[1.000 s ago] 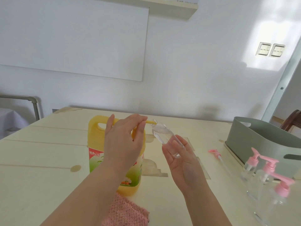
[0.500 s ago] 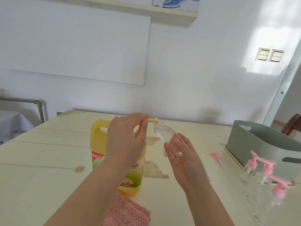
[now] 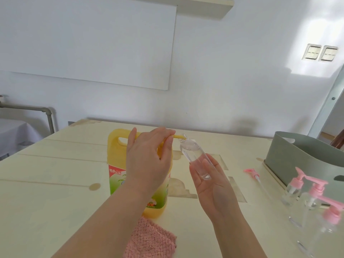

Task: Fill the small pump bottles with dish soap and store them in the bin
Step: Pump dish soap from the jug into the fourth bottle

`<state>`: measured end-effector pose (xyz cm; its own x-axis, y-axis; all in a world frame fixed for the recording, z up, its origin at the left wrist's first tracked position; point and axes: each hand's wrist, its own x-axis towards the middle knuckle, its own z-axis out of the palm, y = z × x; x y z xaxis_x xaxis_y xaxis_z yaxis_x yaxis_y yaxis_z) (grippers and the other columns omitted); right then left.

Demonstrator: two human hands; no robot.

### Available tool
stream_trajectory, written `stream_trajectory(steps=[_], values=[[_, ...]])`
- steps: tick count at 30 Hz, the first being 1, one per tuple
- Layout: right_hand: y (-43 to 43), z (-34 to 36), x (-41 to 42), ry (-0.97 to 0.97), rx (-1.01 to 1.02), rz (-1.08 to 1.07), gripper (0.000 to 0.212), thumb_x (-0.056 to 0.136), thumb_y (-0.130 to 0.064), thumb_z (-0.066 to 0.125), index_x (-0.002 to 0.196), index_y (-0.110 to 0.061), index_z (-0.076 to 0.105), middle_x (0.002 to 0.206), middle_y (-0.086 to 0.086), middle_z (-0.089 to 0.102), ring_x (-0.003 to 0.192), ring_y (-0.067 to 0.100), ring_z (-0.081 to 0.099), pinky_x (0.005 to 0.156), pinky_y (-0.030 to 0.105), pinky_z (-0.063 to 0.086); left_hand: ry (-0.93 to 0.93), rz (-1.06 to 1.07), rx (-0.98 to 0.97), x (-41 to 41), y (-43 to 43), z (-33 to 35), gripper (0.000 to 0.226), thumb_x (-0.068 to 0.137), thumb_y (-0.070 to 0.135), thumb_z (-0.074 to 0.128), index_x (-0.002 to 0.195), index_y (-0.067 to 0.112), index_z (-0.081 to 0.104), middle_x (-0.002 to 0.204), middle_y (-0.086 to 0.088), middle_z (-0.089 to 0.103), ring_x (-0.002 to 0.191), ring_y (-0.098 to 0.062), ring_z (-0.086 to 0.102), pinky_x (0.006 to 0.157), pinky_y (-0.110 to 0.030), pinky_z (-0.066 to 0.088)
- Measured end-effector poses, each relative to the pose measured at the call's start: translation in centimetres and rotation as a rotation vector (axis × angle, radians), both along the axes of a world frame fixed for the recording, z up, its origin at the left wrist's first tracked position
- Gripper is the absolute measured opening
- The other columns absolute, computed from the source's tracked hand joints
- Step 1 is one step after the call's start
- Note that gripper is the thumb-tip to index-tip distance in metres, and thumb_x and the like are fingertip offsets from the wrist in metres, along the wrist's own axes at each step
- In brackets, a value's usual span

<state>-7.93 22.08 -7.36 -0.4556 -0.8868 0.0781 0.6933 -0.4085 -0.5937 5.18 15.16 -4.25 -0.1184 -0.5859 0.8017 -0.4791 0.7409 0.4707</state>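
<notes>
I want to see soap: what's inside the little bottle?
The clear bottle looks see-through, no coloured soap; the yellow spout meets its mouth. The right hand covers a bit.

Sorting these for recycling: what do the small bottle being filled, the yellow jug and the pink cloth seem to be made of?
Small bottle: clear, glossy plastic by its look, see-through with bright glints. Yellow jug: opaque, smooth moulded plastic, with a handle formed in and a printed label. Pink cloth: soft knobbly textile, perhaps terry or microfibre.
</notes>
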Motion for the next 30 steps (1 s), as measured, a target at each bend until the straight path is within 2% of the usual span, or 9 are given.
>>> stream_trajectory(steps=[9, 13, 17, 19, 23, 30], values=[[0.3, 0.4, 0.0, -0.003, 0.007, -0.005, 0.032, 0.073, -0.004, 0.065, 0.104, -0.007, 0.059, 0.108, 0.010, 0.063, 0.076, 0.017, 0.071, 0.079, 0.031, 0.059, -0.055, 0.026, 0.036, 0.1, 0.1, 0.7, 0.031, 0.091, 0.040, 0.040, 0.108, 0.034, 0.066, 0.108, 0.019, 0.065, 0.106, -0.004, 0.055, 0.115, -0.033, 0.009], [0.5, 1.1, -0.2, 0.019, -0.008, -0.014, 0.034, 0.072, -0.006, 0.066, 0.105, -0.007, 0.059, 0.112, 0.011, 0.062, 0.076, 0.018, 0.071, 0.079, 0.031, 0.059, -0.055, -0.013, 0.036, 0.3, 0.0, 2.2, 0.032, 0.089, 0.039, 0.041, 0.106, 0.032, 0.068, 0.106, 0.019, 0.067, 0.103, -0.007, 0.054, 0.108, -0.027, 0.016], [0.4, 1.5, -0.1, 0.039, -0.033, -0.012, 0.033, 0.074, -0.005, 0.065, 0.106, -0.007, 0.058, 0.110, 0.010, 0.062, 0.077, 0.018, 0.071, 0.080, 0.030, 0.059, 0.004, -0.024, -0.007, 0.4, 0.4, 2.4, 0.032, 0.090, 0.037, 0.043, 0.106, 0.029, 0.069, 0.108, 0.016, 0.067, 0.094, 0.009, 0.040, 0.108, -0.038, 0.030], [0.4, 1.4, 0.0, 0.037, -0.034, -0.010, 0.034, 0.074, -0.005, 0.065, 0.108, -0.007, 0.058, 0.110, 0.010, 0.062, 0.077, 0.018, 0.071, 0.079, 0.030, 0.059, 0.021, -0.028, -0.012, 0.4, 0.3, 2.2, 0.031, 0.090, 0.036, 0.044, 0.106, 0.028, 0.069, 0.108, 0.016, 0.067, 0.093, 0.011, 0.037, 0.106, -0.044, 0.033], [0.2, 1.0, 0.1, 0.020, -0.029, -0.009, 0.035, 0.073, -0.006, 0.065, 0.107, -0.007, 0.058, 0.113, 0.011, 0.060, 0.078, 0.017, 0.072, 0.077, 0.029, 0.059, 0.003, -0.006, 0.010, 0.1, 0.2, 1.6, 0.030, 0.092, 0.038, 0.042, 0.107, 0.032, 0.067, 0.110, 0.017, 0.066, 0.105, -0.008, 0.055, 0.112, -0.040, 0.022], [-0.1, 0.1, 0.0, -0.001, -0.016, -0.001, 0.036, 0.071, -0.006, 0.065, 0.107, -0.007, 0.058, 0.118, 0.013, 0.058, 0.080, 0.019, 0.072, 0.078, 0.029, 0.059, -0.005, 0.006, 0.005, -0.1, -0.1, 0.3, 0.036, 0.092, 0.043, 0.035, 0.107, 0.033, 0.066, 0.109, 0.015, 0.066, 0.104, -0.008, 0.056, 0.114, -0.034, 0.012]])
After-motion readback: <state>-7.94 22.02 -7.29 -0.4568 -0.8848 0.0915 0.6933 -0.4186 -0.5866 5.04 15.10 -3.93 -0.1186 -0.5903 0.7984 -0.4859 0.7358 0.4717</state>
